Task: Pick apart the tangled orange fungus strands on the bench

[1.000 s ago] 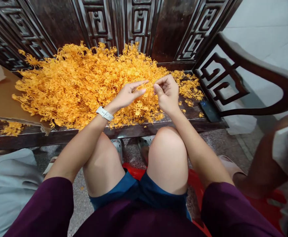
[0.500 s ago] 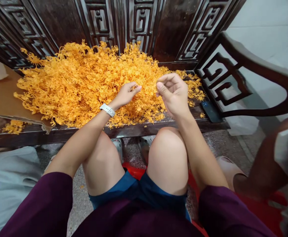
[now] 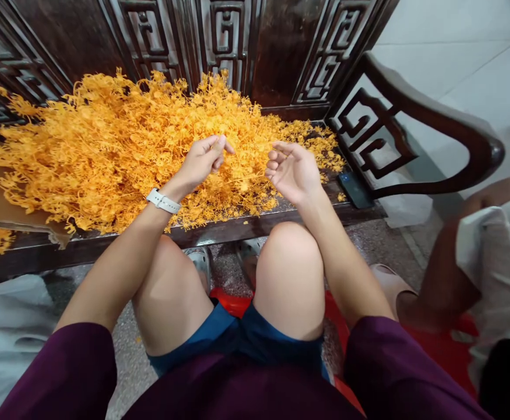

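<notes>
A broad heap of orange, thin-stemmed plastic-looking sprigs [image 3: 119, 151] lies on a dark wooden bench [image 3: 211, 233]. Over the middle of the heap is my left hand [image 3: 204, 158], with a pale watch on its wrist. Its thumb and index finger are pressed together on something I cannot make out. To the right, my right hand [image 3: 296, 170] is held palm inward above the heap's right part, its fingers loosely curled and apart from the thumb, with nothing visible in it. The two hands do not touch.
A dark phone [image 3: 355, 188] lies at the bench's right end, beside the curved armrest [image 3: 438, 125]. Cardboard [image 3: 10, 198] stands at the left. Another person's bent leg [image 3: 447, 274] is at the right, and pale cloth [image 3: 10, 326] at the lower left. The carved backrest rises behind.
The view has shifted right. My left thumb and index finger have come together, while my right hand has loosened from a pinch. The other person's hand at the left edge has left view.
</notes>
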Action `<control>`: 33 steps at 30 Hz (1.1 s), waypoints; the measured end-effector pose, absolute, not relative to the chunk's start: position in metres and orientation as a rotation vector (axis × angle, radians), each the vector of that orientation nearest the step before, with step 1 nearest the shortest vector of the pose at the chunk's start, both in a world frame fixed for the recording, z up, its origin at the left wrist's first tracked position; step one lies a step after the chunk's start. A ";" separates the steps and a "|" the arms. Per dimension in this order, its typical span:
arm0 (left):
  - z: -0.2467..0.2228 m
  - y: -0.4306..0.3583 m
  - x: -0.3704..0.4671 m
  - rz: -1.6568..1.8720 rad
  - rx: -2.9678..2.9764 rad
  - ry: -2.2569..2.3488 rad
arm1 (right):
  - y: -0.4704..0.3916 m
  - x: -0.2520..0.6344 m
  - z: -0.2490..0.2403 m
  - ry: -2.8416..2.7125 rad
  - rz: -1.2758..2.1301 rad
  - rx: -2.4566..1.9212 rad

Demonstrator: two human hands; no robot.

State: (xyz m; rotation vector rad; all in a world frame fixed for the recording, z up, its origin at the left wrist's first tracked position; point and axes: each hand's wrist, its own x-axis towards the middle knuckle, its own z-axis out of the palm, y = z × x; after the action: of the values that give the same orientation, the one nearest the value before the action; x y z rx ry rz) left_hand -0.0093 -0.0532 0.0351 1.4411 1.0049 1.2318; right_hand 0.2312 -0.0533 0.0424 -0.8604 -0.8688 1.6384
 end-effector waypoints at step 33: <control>0.056 -0.072 0.003 1.250 1.574 1.017 | -0.067 0.200 0.043 -1.555 1.092 -0.825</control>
State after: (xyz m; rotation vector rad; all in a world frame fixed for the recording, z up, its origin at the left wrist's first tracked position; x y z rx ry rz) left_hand 0.0035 -0.0721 0.0564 1.5744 1.0165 1.2501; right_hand 0.2005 -0.0667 0.0431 -0.8247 -1.5545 1.0919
